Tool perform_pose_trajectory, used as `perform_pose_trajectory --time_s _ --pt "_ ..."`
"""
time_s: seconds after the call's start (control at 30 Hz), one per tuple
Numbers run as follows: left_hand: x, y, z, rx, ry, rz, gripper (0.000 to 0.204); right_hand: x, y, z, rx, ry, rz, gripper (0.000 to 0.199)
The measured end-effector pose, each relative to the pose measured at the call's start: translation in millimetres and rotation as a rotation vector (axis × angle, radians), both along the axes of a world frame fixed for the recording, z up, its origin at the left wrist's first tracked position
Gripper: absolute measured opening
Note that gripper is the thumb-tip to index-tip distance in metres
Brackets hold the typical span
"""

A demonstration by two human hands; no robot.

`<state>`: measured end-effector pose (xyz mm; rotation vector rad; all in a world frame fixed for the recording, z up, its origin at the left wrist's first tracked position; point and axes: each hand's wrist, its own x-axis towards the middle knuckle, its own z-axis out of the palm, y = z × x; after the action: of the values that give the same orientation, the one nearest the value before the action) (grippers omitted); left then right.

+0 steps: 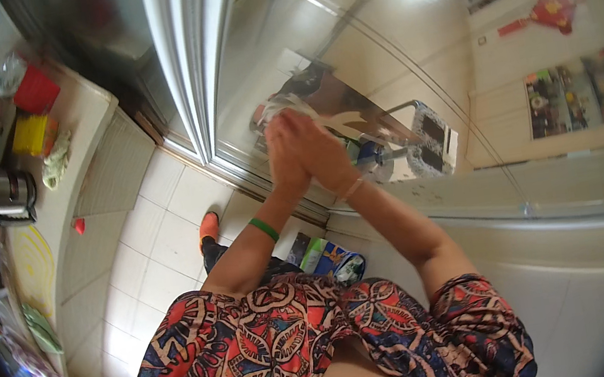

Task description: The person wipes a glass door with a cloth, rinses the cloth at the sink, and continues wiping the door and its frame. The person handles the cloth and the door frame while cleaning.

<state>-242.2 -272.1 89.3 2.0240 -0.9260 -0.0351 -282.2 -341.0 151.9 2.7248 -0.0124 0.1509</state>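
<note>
Both arms reach forward and my hands meet side by side at the glass door. A crumpled whitish cloth shows at my fingertips, against the pane. My left hand, with a green band on its forearm, is closed at the cloth's near edge. My right hand lies close against the left, its fingers bent over the same cloth. Most of the cloth is hidden under the fingers.
White door frame bars stand left of my hands. A counter on the left holds a steel pot, a red container and a yellow box. Colourful packages lie low by the door. Tiles cover the floor.
</note>
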Motion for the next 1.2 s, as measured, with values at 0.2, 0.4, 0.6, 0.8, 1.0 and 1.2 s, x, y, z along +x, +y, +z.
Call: perform_pose_trajectory --time_s 0.2,0.4,0.6,0.8,1.0,1.2 --pt "26.5 -58.0 251.4 -0.701 -0.639 -0.288 0.058 -46.0 -35.4 245.8 -0.035 -0.723 -0.185 0.051" --pt "9.2 -74.3 319.0 -0.701 -0.729 -0.373 0.053 -53.3 -71.8 278.4 0.088 -1.180 0.006 0.042" --pt "-18.9 -37.8 79.4 -0.139 -0.755 -0.391 0.032 -124.5 -38.3 44.7 0.051 -0.501 -0.216 0.044" --pt "-41.9 -16.6 25.8 -0.001 -0.761 -0.549 0.042 -154.8 -13.7 -20.7 0.253 -0.536 -0.301 0.048" --pt "-47.1 -81.6 257.4 -0.501 -0.874 -0.327 0.054 -117.0 -63.7 199.9 -0.076 -1.101 -0.225 0.047" --pt "-53.6 -94.8 307.2 -0.408 -0.987 -0.479 0.058 -131.0 -68.5 244.7 -0.056 -1.196 -0.341 0.050"
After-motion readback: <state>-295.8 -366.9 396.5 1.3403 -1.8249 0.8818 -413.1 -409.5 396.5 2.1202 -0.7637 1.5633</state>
